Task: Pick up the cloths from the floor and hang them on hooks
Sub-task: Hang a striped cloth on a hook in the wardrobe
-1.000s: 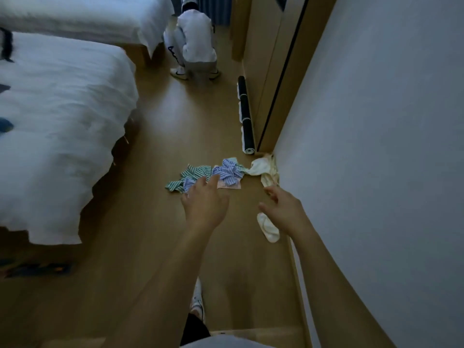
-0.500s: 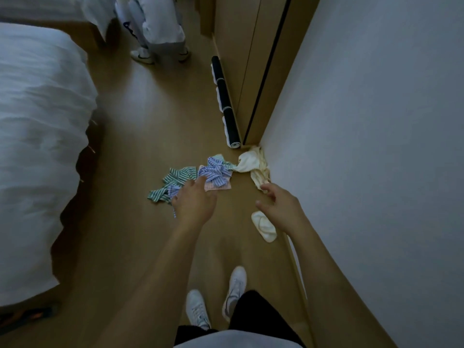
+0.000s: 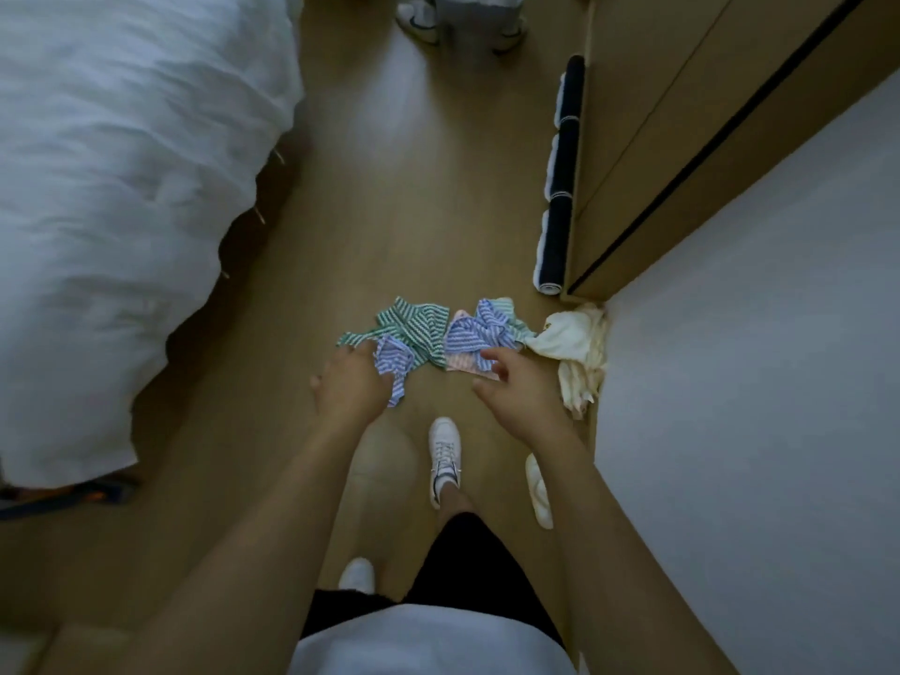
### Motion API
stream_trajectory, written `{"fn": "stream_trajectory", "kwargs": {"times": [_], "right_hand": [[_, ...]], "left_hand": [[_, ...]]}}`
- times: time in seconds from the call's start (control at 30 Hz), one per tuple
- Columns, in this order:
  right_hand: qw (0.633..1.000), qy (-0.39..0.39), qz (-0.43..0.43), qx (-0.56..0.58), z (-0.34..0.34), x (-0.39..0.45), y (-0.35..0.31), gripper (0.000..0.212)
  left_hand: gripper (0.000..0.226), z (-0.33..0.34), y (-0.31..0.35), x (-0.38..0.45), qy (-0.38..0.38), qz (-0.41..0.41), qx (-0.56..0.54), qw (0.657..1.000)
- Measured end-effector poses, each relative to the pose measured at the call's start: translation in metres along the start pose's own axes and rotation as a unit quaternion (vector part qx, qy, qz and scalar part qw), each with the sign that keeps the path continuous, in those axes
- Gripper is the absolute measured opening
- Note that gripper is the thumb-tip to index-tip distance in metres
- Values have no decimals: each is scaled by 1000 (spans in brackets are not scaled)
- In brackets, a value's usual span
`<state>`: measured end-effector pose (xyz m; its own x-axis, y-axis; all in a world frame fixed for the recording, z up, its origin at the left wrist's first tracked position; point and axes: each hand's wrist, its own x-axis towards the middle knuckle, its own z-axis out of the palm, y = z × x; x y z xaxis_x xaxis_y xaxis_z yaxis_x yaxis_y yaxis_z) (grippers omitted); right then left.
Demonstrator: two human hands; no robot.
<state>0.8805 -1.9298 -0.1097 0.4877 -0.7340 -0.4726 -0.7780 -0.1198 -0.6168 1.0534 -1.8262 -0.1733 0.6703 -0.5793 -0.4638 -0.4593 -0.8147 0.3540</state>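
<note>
Striped blue cloth (image 3: 392, 365) on the floor (image 3: 414, 211) sits under the left hand (image 3: 348, 387), whose grasp I cannot tell, while the unclenched right hand (image 3: 518, 394) hovers near the cloth pile (image 3: 467, 333); tangled neighbours could drag up together.

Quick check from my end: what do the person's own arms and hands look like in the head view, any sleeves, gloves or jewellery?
Both forearms are bare, with no sleeves showing. The left hand and right hand wear no gloves, and no watch, ring or bracelet shows. Below are a white top, black shorts and white sneakers.
</note>
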Motion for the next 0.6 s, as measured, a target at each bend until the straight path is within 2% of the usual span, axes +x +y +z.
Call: {"fn": "stream_trajectory", "kwargs": {"times": [0.17, 0.3, 0.43, 0.6], "right_hand": [[994, -93, -34, -45, 5, 97, -9, 46], [983, -151, -50, -89, 28, 169, -4, 44], [970, -200, -51, -129, 74, 244, 23, 41], [956, -238, -43, -163, 166, 348, 85, 33]], "left_hand": [[51, 17, 13, 69, -9, -67, -27, 997], [53, 52, -1, 119, -26, -115, -111, 987], [50, 108, -29, 176, -49, -172, -193, 965], [50, 207, -85, 266, -66, -167, -170, 969]]}}
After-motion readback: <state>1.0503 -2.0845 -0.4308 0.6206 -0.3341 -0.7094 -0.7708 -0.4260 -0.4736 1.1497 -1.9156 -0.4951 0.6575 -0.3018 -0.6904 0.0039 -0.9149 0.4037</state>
